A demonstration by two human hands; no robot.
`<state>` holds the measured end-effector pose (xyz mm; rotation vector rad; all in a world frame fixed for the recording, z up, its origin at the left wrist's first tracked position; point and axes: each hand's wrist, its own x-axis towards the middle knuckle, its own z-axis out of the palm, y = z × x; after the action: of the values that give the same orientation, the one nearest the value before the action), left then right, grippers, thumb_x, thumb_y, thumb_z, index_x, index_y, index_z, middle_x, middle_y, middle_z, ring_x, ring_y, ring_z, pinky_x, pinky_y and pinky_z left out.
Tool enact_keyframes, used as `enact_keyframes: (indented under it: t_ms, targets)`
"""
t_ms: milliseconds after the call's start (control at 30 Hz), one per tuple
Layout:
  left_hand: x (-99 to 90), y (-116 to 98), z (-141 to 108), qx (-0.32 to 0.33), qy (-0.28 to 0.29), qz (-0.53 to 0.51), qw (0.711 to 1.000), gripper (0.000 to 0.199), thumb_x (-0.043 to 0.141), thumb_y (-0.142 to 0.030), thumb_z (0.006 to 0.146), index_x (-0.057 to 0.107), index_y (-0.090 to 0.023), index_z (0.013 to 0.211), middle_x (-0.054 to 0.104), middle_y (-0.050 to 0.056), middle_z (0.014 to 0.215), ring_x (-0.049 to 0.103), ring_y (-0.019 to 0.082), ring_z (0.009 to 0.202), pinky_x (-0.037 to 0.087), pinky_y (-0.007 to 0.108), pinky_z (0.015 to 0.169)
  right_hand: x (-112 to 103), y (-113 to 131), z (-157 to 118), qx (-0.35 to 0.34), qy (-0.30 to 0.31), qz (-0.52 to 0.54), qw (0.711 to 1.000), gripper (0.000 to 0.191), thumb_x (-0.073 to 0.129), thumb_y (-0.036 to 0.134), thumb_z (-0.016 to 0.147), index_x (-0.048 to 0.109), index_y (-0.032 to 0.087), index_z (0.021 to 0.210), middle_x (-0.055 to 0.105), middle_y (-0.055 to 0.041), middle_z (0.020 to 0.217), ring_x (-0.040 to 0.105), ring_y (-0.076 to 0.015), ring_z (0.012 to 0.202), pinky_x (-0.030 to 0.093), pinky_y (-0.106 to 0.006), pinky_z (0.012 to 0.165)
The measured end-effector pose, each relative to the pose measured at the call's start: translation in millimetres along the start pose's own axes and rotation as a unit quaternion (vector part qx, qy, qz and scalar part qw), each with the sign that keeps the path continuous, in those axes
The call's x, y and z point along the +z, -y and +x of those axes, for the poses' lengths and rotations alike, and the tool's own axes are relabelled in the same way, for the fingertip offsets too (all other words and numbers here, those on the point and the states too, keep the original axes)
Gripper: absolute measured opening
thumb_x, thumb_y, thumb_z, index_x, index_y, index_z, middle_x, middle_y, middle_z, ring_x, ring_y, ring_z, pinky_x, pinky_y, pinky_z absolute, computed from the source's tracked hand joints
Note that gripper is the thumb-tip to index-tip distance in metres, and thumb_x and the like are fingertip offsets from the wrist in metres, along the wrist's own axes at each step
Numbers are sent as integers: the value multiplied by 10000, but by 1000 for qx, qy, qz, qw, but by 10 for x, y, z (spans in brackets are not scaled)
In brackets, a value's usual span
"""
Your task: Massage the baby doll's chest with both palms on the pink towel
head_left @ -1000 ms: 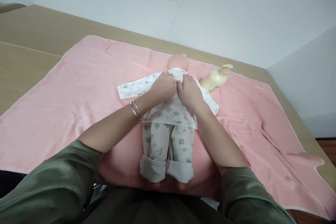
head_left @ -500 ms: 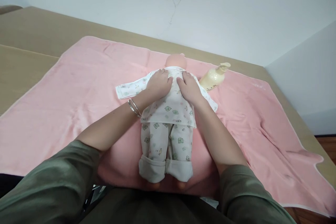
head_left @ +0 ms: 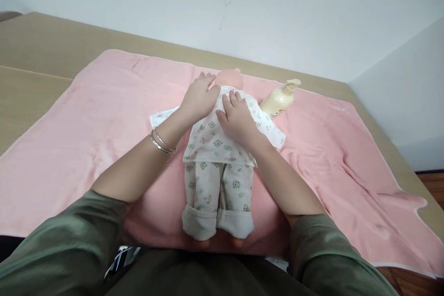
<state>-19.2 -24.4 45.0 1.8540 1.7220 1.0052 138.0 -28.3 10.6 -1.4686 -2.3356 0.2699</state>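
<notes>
Pale walls [head_left: 312, 18] stand behind a tan table [head_left: 38, 41], with reddish-brown flooring [head_left: 433, 185] showing at the right edge.

Before me, the doll [head_left: 218, 148] lies on a blanket [head_left: 86, 134] over the desk [head_left: 45, 39]. The bottle [head_left: 278, 101] is on my right, just beside the doll.

No text legible. Bottle [head_left: 278, 99]: dark lettering [head_left: 276, 114] runs along the lower part of its side, too small and blurred to read as words or brand. Blanket [head_left: 104, 111]: a pale mark [head_left: 341, 109] near the far right corner, cannot tell whether lettering or pattern; shirt [head_left: 210, 142]: small printed figures, any characters among them too small to make out.
</notes>
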Motion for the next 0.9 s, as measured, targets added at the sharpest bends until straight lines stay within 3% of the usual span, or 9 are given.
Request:
enact_keyframes:
  t_ms: [67, 233, 333, 433, 500, 667, 800, 900]
  targets:
    - [-24, -4, -3, -4, -9, -18, 1000, 483, 446, -276, 970, 660, -213, 1398, 626, 57, 1543, 445, 284, 1561, 364, 515, 1311, -28, 34, -19, -7, 2, -5, 1000, 584, 421, 363, 1049, 476, 79, 1556, 346, -222, 1723, 255, -395, 1638, 229, -647, 1324]
    - [-173, -45, 5, -8, -17, -54, 998, 479, 505, -266, 953, 658, -208, 1404, 642, 43, 1528, 517, 279, 1508, 382, 482, 1309, -163, 58, -59, 10, -77, 5, 997, 570, 402, 328, 1046, 415, 211, 1604, 266, -112, 1775, 210, -342, 1660, 287, -626, 1309]
    - [-335, -70, 8, -19, -38, -74, 996, 476, 509, -253, 965, 637, -171, 1416, 621, 48, 1553, 516, 247, 1510, 375, 434, 1321, -86, 70, -48, 25, -46, -20, 998, 590, 415, 326, 1034, 410, 183, 1607, 235, -131, 1783, 189, -376, 1659, 246, -654, 1313]
    - [-473, -70, 0, -27, -58, -89, 994, 429, 510, -327, 983, 642, -264, 1387, 626, -34, 1547, 500, 247, 1519, 372, 451, 1330, -14, 91, -37, 37, 6, -33, 999, 600, 426, 357, 1031, 434, 143, 1591, 226, -168, 1779, 144, -429, 1658, 174, -718, 1303]
    - [-518, -64, -6, -37, -56, -91, 994, 411, 522, -395, 976, 640, -326, 1364, 630, -87, 1534, 482, 266, 1526, 377, 479, 1326, -36, 109, -47, 33, -8, -28, 999, 592, 421, 358, 1031, 428, 176, 1595, 208, -147, 1788, 103, -424, 1666, 134, -756, 1291]
    - [-493, -62, -13, -25, -38, -87, 995, 471, 507, -475, 957, 622, -300, 1380, 635, -86, 1524, 469, 305, 1517, 350, 551, 1332, -85, 136, -81, 10, -79, -1, 997, 576, 442, 360, 1023, 412, 298, 1595, 230, -70, 1788, 71, -403, 1674, 67, -800, 1279]
    - [-458, -57, -20, -11, -33, -80, 996, 497, 503, -490, 965, 632, -253, 1382, 678, -49, 1467, 481, 311, 1495, 367, 567, 1314, 38, 114, -64, 15, -30, 3, 999, 546, 468, 350, 1001, 499, 228, 1532, 327, -139, 1748, 185, -426, 1648, 114, -810, 1269]
    - [-456, -62, -32, -11, -32, -79, 996, 467, 513, -432, 988, 629, -222, 1388, 679, -13, 1468, 512, 313, 1473, 400, 564, 1289, -9, 111, -68, 20, -41, 10, 999, 534, 470, 353, 999, 519, 226, 1515, 351, -139, 1737, 233, -417, 1636, 136, -802, 1272]
